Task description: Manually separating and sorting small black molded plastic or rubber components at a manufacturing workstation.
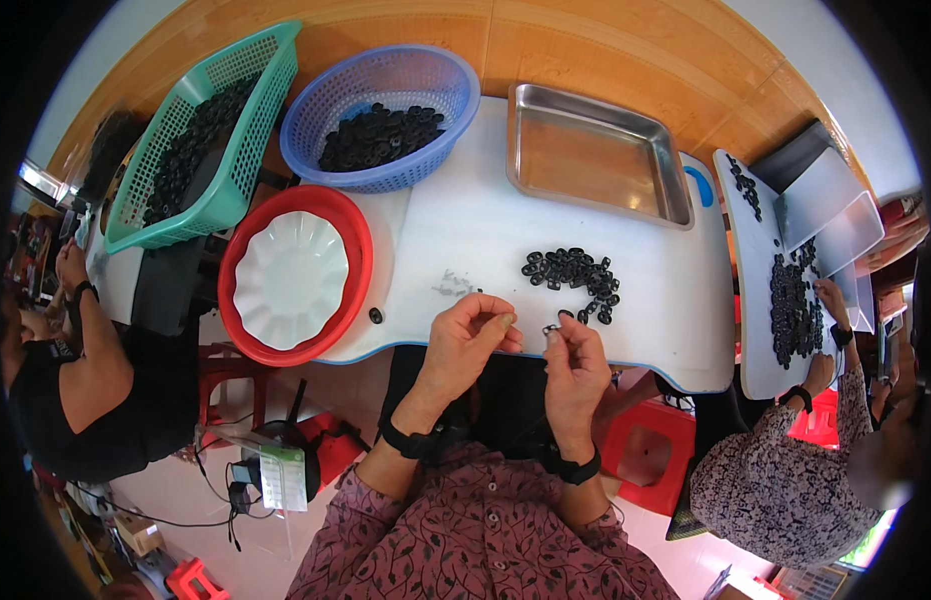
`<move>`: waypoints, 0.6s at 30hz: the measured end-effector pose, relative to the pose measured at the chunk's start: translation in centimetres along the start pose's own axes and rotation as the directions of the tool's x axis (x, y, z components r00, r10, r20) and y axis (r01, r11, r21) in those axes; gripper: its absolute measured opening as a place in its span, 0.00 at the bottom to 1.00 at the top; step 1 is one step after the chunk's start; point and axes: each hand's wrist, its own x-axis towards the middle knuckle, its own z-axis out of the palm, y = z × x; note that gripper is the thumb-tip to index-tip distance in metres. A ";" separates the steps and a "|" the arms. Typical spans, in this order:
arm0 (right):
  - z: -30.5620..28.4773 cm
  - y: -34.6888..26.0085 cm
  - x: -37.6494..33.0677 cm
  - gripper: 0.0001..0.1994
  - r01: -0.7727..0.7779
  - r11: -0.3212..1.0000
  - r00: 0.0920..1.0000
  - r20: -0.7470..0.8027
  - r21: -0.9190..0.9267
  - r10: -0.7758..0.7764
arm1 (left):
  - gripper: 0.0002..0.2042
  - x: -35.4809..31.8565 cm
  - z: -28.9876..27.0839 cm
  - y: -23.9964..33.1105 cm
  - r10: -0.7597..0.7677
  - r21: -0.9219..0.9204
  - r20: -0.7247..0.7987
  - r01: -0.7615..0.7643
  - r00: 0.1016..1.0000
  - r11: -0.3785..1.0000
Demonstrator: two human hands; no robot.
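Note:
Above the table's front edge, my left hand (463, 348) is closed in a pinch; whatever its fingertips hold is too small or hidden to make out. Close beside it, my right hand (575, 375) pinches a small dark part (551, 329) with a shiny face between thumb and forefinger. Just beyond my hands lies a loose pile of small black oval parts (570, 268) on the white table (445, 225). Left of that pile is a scatter of tiny pale pieces (453, 283). One single black part (375, 315) sits apart near the front edge.
A red basin (362, 290) with a white scalloped dish (290, 268) stands at the left. Behind it are a blue basket (460, 90) and a green basket (250, 150), both holding black parts. A steel tray (597, 150) lies at the back. People work at both sides.

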 end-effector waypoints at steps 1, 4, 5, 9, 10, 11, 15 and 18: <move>-0.3 0.1 0.2 0.08 -0.026 1.000 1.000 -0.010 -0.011 0.026 | 0.06 0.0 -0.3 0.2 0.012 0.068 -0.026 -0.010 1.000 0.998; -1.3 -0.5 0.5 0.08 -0.120 0.991 0.992 0.044 0.054 0.117 | 0.06 -0.1 -0.8 0.3 0.012 0.138 -0.086 0.000 0.996 0.991; -1.5 -0.5 0.5 0.07 -0.131 0.988 0.991 0.050 0.079 0.127 | 0.06 -0.1 -1.0 0.4 0.017 0.145 -0.090 -0.004 0.996 0.989; -2.1 -0.5 0.6 0.05 -0.203 0.965 0.977 0.104 0.165 0.187 | 0.06 -0.5 -1.3 1.1 0.042 0.179 -0.138 -0.017 0.990 0.984; -2.0 -0.4 0.5 0.05 -0.205 0.964 0.976 0.109 0.167 0.189 | 0.06 -0.6 -1.6 1.2 0.043 0.181 -0.143 -0.016 0.989 0.983; -1.9 -0.5 0.5 0.05 -0.207 0.956 0.976 0.113 0.209 0.187 | 0.06 -0.7 -2.0 1.2 0.066 0.165 -0.163 -0.039 0.984 0.986; -1.9 -0.5 0.5 0.05 -0.235 0.939 0.968 0.146 0.252 0.203 | 0.06 -1.2 -3.1 2.1 0.103 0.167 -0.247 -0.063 0.964 0.984; -1.9 -0.4 0.5 0.06 -0.238 0.938 0.967 0.158 0.251 0.202 | 0.06 -1.5 -3.9 2.5 0.106 0.207 -0.288 -0.046 0.952 0.977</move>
